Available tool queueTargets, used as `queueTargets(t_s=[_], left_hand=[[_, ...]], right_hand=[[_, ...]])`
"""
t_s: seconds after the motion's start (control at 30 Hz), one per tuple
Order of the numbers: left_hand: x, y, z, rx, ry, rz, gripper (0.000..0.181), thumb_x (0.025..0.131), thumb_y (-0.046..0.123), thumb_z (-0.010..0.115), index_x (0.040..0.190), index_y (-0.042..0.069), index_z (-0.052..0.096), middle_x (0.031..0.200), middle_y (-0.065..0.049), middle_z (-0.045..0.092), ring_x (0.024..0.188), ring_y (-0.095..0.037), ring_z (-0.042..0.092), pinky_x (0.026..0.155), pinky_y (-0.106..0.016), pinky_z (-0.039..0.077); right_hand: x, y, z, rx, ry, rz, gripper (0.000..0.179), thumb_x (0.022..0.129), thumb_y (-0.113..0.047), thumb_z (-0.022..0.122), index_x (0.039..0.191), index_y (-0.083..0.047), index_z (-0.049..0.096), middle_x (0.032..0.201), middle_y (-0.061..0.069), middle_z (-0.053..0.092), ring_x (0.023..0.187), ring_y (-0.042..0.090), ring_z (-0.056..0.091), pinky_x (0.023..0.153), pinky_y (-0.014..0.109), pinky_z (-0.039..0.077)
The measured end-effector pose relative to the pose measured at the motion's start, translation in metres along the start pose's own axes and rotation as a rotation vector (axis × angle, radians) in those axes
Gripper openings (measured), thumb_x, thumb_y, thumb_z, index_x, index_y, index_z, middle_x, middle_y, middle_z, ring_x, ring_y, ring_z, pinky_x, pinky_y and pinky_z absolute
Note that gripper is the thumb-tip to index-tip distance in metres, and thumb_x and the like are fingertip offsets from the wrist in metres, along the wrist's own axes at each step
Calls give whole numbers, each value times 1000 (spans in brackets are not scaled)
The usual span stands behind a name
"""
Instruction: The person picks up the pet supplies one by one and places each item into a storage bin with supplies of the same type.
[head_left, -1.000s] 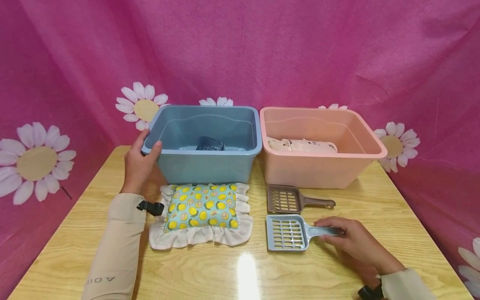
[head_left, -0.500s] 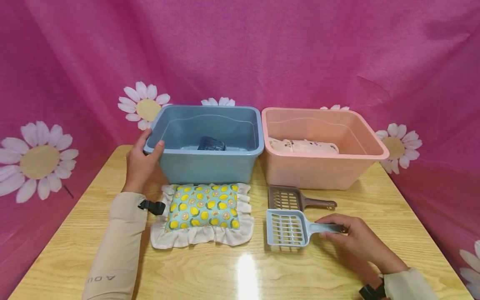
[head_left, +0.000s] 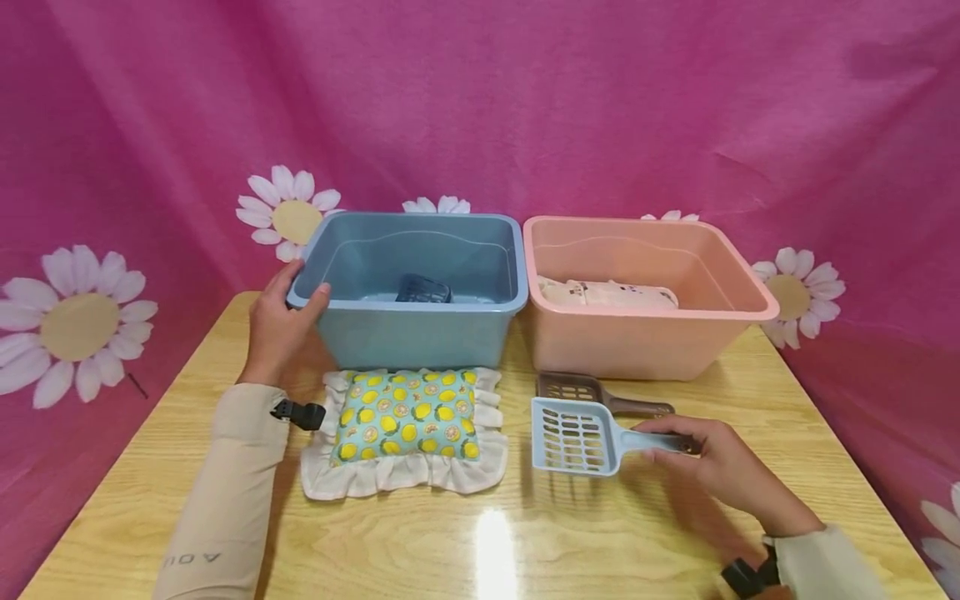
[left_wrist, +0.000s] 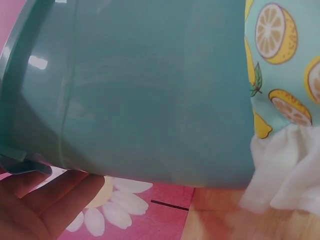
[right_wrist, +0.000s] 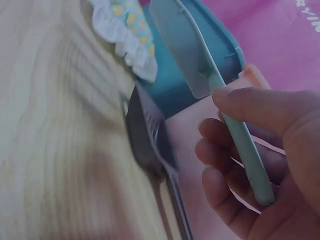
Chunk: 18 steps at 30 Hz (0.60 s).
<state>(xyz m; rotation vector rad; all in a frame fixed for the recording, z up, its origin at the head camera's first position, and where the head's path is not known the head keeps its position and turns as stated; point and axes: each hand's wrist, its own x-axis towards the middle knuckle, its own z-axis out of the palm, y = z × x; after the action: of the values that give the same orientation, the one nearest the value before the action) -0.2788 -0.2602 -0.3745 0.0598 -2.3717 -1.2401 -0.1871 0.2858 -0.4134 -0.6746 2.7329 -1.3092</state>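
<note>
My right hand (head_left: 720,462) grips the handle of a light blue slotted litter scoop (head_left: 576,437), raised above the table; in the right wrist view the thumb presses along the scoop's handle (right_wrist: 245,145) with the fingers curled beneath. Behind it, a brown slotted scoop (head_left: 637,407) lies on the table, its head partly covered by the blue one. My left hand (head_left: 281,325) holds the left front corner of a blue plastic bin (head_left: 412,337), thumb over the rim. In the left wrist view its fingers (left_wrist: 65,195) lie against the bin's side. A dark slotted scoop head (head_left: 423,289) shows inside that bin.
A pink bin (head_left: 622,346) stands right beside the blue one, with a pale patterned cloth item (head_left: 607,293) inside. A lemon-print cushion (head_left: 405,417) with white ruffles lies in front of the blue bin. Pink flowered fabric (head_left: 480,100) hangs behind the wooden table (head_left: 375,550).
The light blue scoop has risen off the table with my right hand and now overlaps the brown scoop's head. My left hand stays at the blue bin's corner.
</note>
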Motion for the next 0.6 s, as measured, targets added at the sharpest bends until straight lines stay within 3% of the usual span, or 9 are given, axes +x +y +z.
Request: queueTargets(t_s=[0.13, 0.43, 0.6], left_hand=[[4, 0, -1, 36, 6, 27, 69, 90, 46, 60, 148, 15, 40, 149, -10, 41, 129, -35, 43, 102, -59, 39], [7, 5, -5, 71, -35, 5, 74, 89, 49, 60, 151, 18, 34, 149, -14, 37, 130, -37, 39, 100, -64, 38], [8, 3, -5, 76, -54, 40, 74, 90, 46, 60, 151, 15, 33, 152, -13, 33, 132, -38, 37, 100, -64, 37]], right_hand=[[3, -8, -2, 44, 4, 4, 24, 86, -16, 73, 109, -13, 71, 103, 6, 70, 78, 8, 61, 64, 25, 54], [13, -23, -12, 76, 6, -19, 27, 86, -12, 72, 113, -7, 70, 102, 5, 71, 80, 9, 63, 66, 25, 56], [18, -32, -19, 106, -3, -36, 27, 88, -9, 70, 114, -5, 69, 101, 5, 71, 79, 9, 64, 65, 26, 56]])
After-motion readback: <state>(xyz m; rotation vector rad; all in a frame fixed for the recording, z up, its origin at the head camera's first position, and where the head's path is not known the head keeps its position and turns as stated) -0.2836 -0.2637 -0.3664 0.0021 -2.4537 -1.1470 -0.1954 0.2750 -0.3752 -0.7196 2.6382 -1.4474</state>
